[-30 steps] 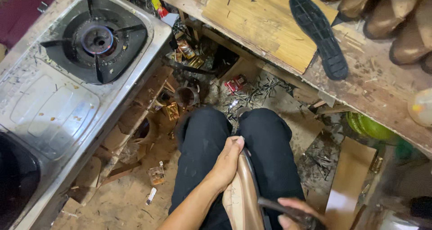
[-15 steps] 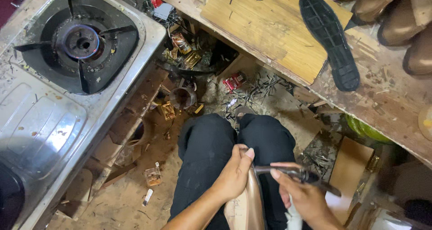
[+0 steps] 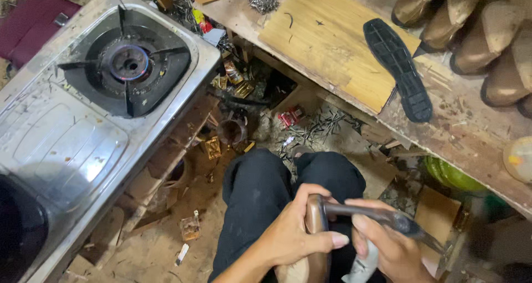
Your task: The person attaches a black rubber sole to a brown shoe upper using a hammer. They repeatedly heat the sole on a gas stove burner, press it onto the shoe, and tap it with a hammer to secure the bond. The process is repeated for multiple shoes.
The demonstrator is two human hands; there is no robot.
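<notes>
Left hand [image 3: 291,236] clamped on tan shoe upper [image 3: 316,227], held over lap, off worktop. Right hand [image 3: 388,244] gripping pincers [image 3: 382,215], nose at upper's top edge. Risk: tool slips off leather, strikes left thumb [image 3: 330,240] lying close below shaft.

We see a tan leather shoe upper [image 3: 313,244] standing upright above the black-trousered knees. A dark metal tool [image 3: 377,216] lies across its top edge.

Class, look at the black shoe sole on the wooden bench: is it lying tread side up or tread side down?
Tread side up: the black shoe sole shows its ribbed, patterned face on the wooden bench.
</notes>
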